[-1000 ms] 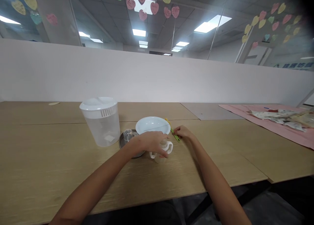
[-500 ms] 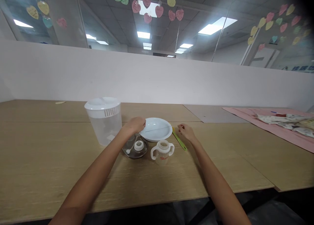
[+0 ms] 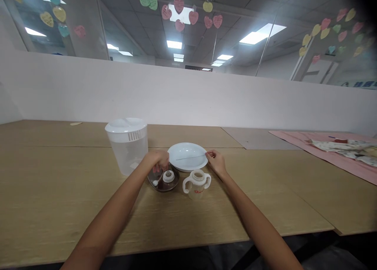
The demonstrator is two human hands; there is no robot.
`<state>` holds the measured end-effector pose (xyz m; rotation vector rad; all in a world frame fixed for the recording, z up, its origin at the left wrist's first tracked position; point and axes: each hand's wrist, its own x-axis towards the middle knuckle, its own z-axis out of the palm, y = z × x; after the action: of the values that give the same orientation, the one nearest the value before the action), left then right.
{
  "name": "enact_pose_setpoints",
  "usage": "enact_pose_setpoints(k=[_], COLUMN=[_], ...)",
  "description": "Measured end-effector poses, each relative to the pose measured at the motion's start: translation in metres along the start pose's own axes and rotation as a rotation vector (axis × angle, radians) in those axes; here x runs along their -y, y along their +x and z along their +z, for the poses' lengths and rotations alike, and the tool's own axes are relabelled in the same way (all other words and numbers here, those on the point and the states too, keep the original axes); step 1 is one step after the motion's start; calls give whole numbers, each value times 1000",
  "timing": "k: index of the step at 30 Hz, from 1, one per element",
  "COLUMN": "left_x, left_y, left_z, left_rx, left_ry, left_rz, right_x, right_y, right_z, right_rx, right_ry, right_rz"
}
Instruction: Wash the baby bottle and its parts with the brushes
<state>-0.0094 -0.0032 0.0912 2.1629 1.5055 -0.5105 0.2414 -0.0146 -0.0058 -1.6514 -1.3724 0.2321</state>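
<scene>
My left hand [image 3: 159, 159] reaches down over the dark metal tray [image 3: 165, 188], fingers closed; what they hold is hidden. On the tray lie a white cap with a nipple [image 3: 168, 176] and a small white-tipped stick [image 3: 155, 182]. A white plate [image 3: 187, 167] is just behind the tray. Across the plate runs a thin wire-like stick [image 3: 190, 157]. At the plate's right rim, my right hand [image 3: 215, 161] has its fingers pinched together on something too small to make out. A clear two-handled bottle [image 3: 198, 185] stands upright and uncapped in front of the plate.
To the left stands a clear plastic bucket [image 3: 128, 150] with a white lid. A pink cloth [image 3: 291, 138] with patterned fabric [image 3: 338, 146] lies at the far right. The wooden table [image 3: 165, 227] meets a low white wall [image 3: 188, 93] at the back.
My left hand has moved left and down from the plate's edge over the tray. My right hand has come in to the plate's right rim, and the green-handled tool there is now hidden.
</scene>
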Motion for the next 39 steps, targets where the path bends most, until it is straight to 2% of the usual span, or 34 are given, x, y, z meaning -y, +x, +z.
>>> enact_pose_setpoints(k=[4, 8, 15, 19, 24, 27, 30, 34, 39], left_x=[1, 3, 6, 5, 4, 1, -5, -13, -19], left_y=[4, 3, -21, -43, -60, -55, -40, -19, -6], left_z=[2, 0, -13, -22, -30, -30, -26, -18, -11], left_rx=[10, -52, -155, -264, -520, -682, -810, -891, -945], left_ry=[-13, -41, -57, 24, 66, 27, -8, -50, -31], left_rz=[-23, -4, 74, 121, 284, 401, 460, 511, 560], right_x=[0, 0, 5, 8, 9, 4, -5, -11, -9], right_y=[-1, 0, 1, 1, 6, 13, 20, 23, 21], right_z=[1, 2, -7, -15, -28, -38, -45, -48, -42], right_rx=[-26, -6, 186, 246, 155, 26, -33, -94, -109], right_ry=[27, 175, 419, 444, 537, 748, 1014, 1257, 1335], right_rz=[-2, 40, 216, 260, 313, 330, 334, 351, 317])
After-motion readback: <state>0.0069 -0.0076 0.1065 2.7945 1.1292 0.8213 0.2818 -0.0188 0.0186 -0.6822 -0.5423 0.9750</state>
